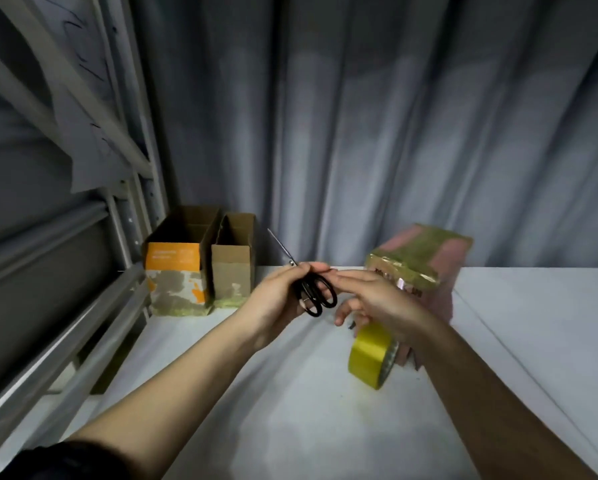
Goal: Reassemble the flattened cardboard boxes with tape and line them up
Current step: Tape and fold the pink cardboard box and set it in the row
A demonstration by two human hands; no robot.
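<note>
My left hand (277, 299) grips black-handled scissors (316, 294), blades pointing up and back. My right hand (384, 306) reaches toward their handles with its index finger stretched out, while the other fingers curl over a yellow tape roll (368, 358) just below it. How the roll is gripped is partly hidden. A pink box (425, 258) covered with yellowish tape stands right behind my right hand. Two open-topped boxes stand side by side at the back left: an orange-and-brown box (174, 268) and a plain brown box (233, 268).
Everything sits on a white table (290, 420). A grey metal bed frame (65, 344) runs along the table's left edge. A grey curtain (377, 133) hangs close behind the table.
</note>
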